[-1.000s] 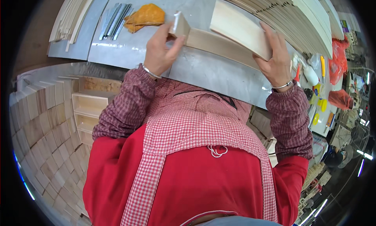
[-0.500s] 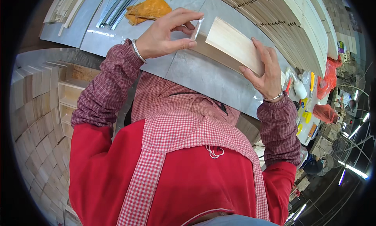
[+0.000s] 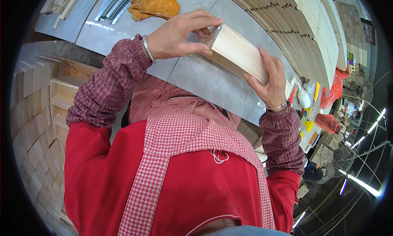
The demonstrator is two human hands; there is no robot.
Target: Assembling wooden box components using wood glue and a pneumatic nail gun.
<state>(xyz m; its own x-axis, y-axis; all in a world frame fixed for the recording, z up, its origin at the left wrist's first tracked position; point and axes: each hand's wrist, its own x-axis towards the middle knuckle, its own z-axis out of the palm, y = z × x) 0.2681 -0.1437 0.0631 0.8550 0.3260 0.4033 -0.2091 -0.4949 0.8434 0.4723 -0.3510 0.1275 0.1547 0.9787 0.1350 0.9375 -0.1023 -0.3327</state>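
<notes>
A pale wooden box-like piece (image 3: 242,52), long and narrow, is held at a slant just over the grey bench (image 3: 200,82). My right hand (image 3: 270,80) grips its right end, thumb on the near side and fingers on the far side. At the opposite end, my left hand (image 3: 180,36) pinches a thin, shiny end panel (image 3: 213,34) between thumb and fingers. That panel sits against the wooden piece's left end; whether it is seated in a groove I cannot tell. The inside of the piece is mostly hidden.
An orange cloth (image 3: 157,6) and several metal strips (image 3: 116,6) lie at the far left. Tall stacks of pale wooden pieces (image 3: 303,35) stand at the far right. A white bottle (image 3: 303,98) and red plastic bag (image 3: 328,123) are farther right. Wooden boxes (image 3: 63,92) are stacked left.
My left hand has moved right, bringing the thin panel from apart to against the wooden piece's end. My right hand still grips the other end. The whole view has shifted slightly.
</notes>
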